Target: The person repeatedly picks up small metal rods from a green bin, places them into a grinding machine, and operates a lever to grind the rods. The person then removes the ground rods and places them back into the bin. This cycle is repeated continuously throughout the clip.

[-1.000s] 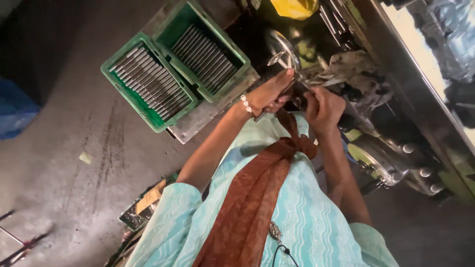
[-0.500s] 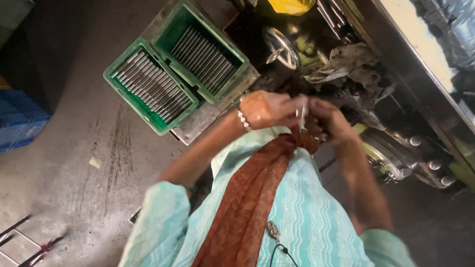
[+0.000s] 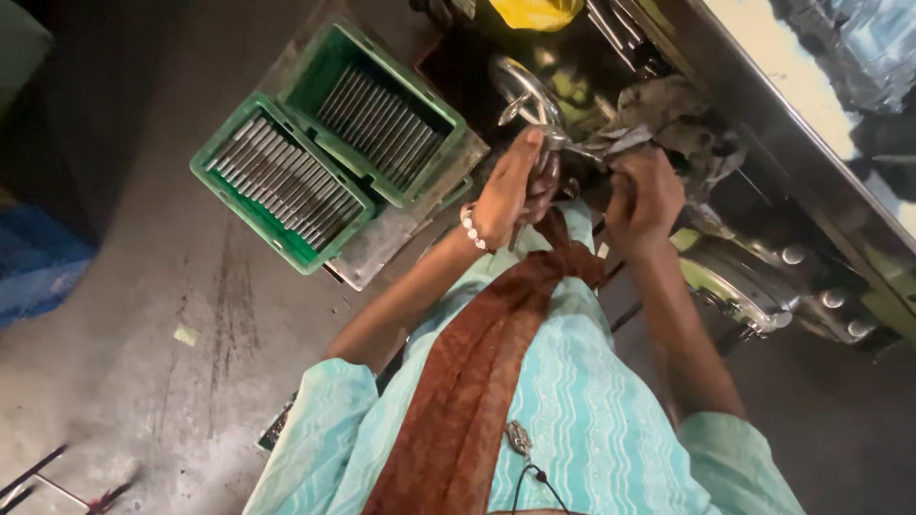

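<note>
A slim metal rod (image 3: 551, 143) is gripped in the left hand (image 3: 510, 186), fingers closed round its lower length, its upper end raised toward the small metal handwheel (image 3: 520, 91) of the machine. The right hand (image 3: 644, 195) is clenched just beside it; a grey rag (image 3: 668, 110) lies touching or just above the knuckles, but whether cloth, rod or something else is enclosed cannot be told. A beaded bracelet (image 3: 469, 229) is worn at the left wrist.

Handling, judged: the rod appears stiff, light for its length, probably smooth and perhaps oily, so liable to slip. Hold is best taken along the mid-shaft with a full wrap of the fingers, not at the tip.

Surroundings: two green plastic crates (image 3: 286, 243), filled with rows of similar grey rods, rest on a flat metal sheet (image 3: 401, 234) to the left, near the left forearm. A round machine housing (image 3: 739, 286) with bolts is seen below the right hand. Grey concrete floor (image 3: 124, 315) is noted beyond.
</note>
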